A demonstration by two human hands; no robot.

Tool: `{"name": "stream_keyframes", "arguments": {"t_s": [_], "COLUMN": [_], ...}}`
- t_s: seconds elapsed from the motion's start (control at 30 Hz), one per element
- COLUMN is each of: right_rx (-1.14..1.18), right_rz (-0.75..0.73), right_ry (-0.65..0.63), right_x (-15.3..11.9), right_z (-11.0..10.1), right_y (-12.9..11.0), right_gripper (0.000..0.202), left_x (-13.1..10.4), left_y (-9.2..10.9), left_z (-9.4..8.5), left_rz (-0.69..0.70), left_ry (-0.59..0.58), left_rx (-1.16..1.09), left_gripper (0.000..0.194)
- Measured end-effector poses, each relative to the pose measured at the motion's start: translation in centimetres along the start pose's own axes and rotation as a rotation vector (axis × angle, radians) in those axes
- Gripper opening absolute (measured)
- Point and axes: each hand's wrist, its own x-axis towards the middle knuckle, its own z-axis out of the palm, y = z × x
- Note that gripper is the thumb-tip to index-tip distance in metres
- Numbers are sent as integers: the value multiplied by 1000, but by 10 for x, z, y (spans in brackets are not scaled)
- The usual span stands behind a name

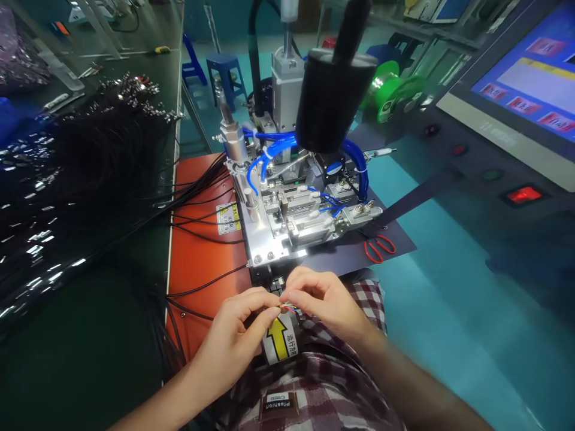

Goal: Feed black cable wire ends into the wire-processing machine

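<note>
In the head view, both my hands meet just in front of a metal machine [287, 209]. Thin coloured wires [288, 307], with red, white and green strands, fan out between my fingertips. My left hand [238, 326] is closed in a pinch, thumb and forefinger on the wires at their left side. From the other side my right hand [330, 302] pinches at the strands, its fingers curled; its exact hold on them is partly hidden. Below the wires is a white label with a yellow arrow [279, 338]. A black cable [191, 308] runs toward my left hand over an orange plate [204, 257].
A large bundle of black cables [121, 137] covers the dark table at left. Several cables reach into the machine. Red-handled scissors [380, 249] lie at its right. A black cylinder [335, 99] hangs above. A control panel with a screen [530, 90] and a green spool [389, 90] stand right.
</note>
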Motion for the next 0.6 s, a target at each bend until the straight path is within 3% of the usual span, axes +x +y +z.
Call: {"name": "stream_keyframes", "arguments": {"t_s": [0.2, 0.4, 0.6], "right_rx": [-65, 76, 149], "right_rz": [89, 125, 167], "right_ry": [76, 182, 140], "right_x": [0, -1, -12], "right_z": [5, 10, 10], "right_y": [0, 2, 7], "right_gripper": [14, 20, 26], "left_x": [0, 1, 0], "left_y": [-2, -3, -3], "left_z": [0, 3, 2], "left_rz": [-7, -58, -111], "left_ry": [-36, 36, 93], "left_rx": [54, -16, -118], "left_gripper": [19, 17, 17]}}
